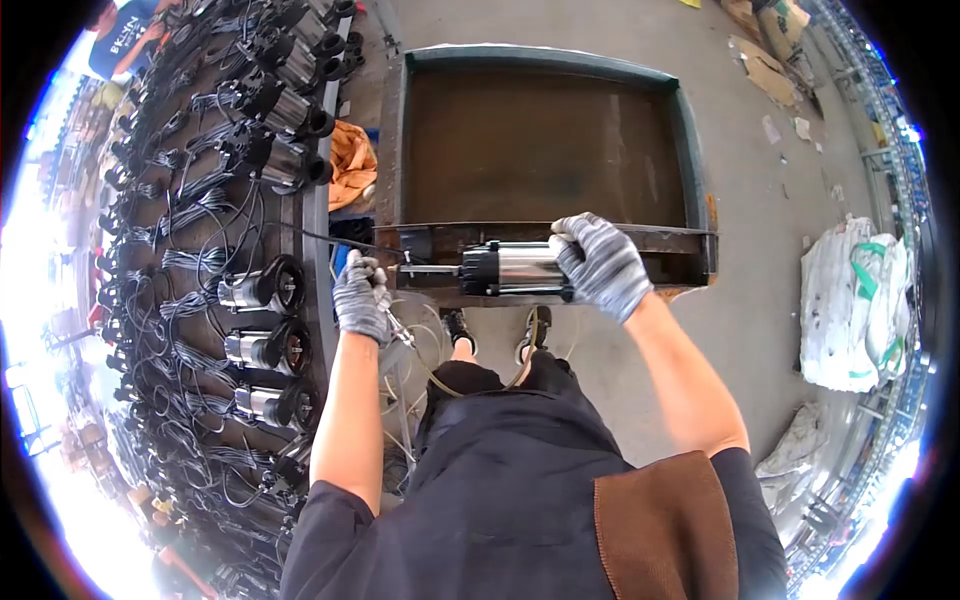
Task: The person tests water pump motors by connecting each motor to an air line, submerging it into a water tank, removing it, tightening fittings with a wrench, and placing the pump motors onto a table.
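At the tank's near edge, our right hand curls its fingers round a silver motor, left hand round a metal tool; bare floor opens rightward.

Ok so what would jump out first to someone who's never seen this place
Probably the big rectangular tank at top centre, with a shiny metal cylinder along its near side and the gloved right hand at one end. Next, the crowd of similar metal units and black cables filling the left side. The orange cloth between them and the tank stands out too.
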Available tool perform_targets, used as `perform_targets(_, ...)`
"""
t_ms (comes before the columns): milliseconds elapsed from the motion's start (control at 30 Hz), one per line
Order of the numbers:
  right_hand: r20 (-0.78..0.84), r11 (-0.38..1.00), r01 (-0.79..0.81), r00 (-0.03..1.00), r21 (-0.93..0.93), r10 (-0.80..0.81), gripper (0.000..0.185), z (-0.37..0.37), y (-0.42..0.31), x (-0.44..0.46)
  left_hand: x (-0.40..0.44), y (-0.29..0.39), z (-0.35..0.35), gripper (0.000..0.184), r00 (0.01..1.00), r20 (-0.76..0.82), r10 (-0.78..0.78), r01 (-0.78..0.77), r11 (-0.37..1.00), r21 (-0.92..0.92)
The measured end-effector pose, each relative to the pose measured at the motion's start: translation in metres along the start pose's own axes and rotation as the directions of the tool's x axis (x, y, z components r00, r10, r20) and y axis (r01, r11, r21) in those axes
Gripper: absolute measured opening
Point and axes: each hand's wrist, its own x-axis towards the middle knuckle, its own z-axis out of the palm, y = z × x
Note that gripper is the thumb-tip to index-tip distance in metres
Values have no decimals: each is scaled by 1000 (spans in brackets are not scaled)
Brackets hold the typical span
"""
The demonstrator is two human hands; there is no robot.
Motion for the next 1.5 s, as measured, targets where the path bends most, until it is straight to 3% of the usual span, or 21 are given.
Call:
perform_targets(67, 178, 996, -83, 980, -41, 90, 24, -8, 21, 6, 9, -16, 6, 36, 992, 127, 6, -20, 994, 105)
perform_targets(100, 214, 991, -129, 969, 30, 119, 21, 30, 5, 17, 22, 11, -22, 36, 998, 40, -54, 44, 977, 210)
perform_targets(167, 206, 989, -144, 969, 24, 137, 18, 38, 10, 17, 28, 8, -15, 37, 989, 62, -137, 120, 967, 226)
perform_targets(200, 129, 995, -77, 988, -60, 84, 16, 38, 14, 17, 25, 8, -8, 39, 982, 108, -156, 130, 968, 214)
perform_targets(300, 113, 994, -110, 987, -23, 112, 15, 39, 13, 21, 42, -7, -8, 36, 983, 161, -85, 63, 989, 137)
perform_targets(467, 103, 993, -113, 989, 29, 109, 16, 40, 14, 21, 39, 6, -16, 30, 943, 242, -228, 176, 960, 219)
perform_targets(600, 116, 989, -142, 984, 50, 135, 14, 41, 16, 20, 40, 5, -18, 32, 936, 295, -192, 120, 962, 247)
perform_targets(833, 98, 993, -106, 990, 51, 101, 13, 43, 21, 21, 37, 14, -16, 31, 922, 263, -286, 221, 943, 250)
perform_targets(1000, 98, 992, -102, 991, 72, 94, 13, 41, 19, 23, 41, 6, -16, 28, 935, 263, -237, 223, 971, 82)
perform_targets(1200, 103, 990, -109, 990, 84, 100, 13, 41, 19, 23, 43, 6, -12, 26, 945, 226, -234, 211, 970, 124)
perform_targets(1300, 98, 994, -94, 991, 60, 88, 13, 41, 20, 24, 43, 13, -13, 25, 928, 220, -300, 247, 939, 239)
perform_targets(1400, 97, 993, -99, 991, 58, 93, 11, 41, 19, 23, 41, 12, -9, 26, 937, 229, -265, 201, 942, 269)
perform_targets(1500, 83, 991, -109, 991, 79, 102, 10, 42, 17, 24, 30, 22, -3, 30, 930, 243, -277, 159, 897, 412)
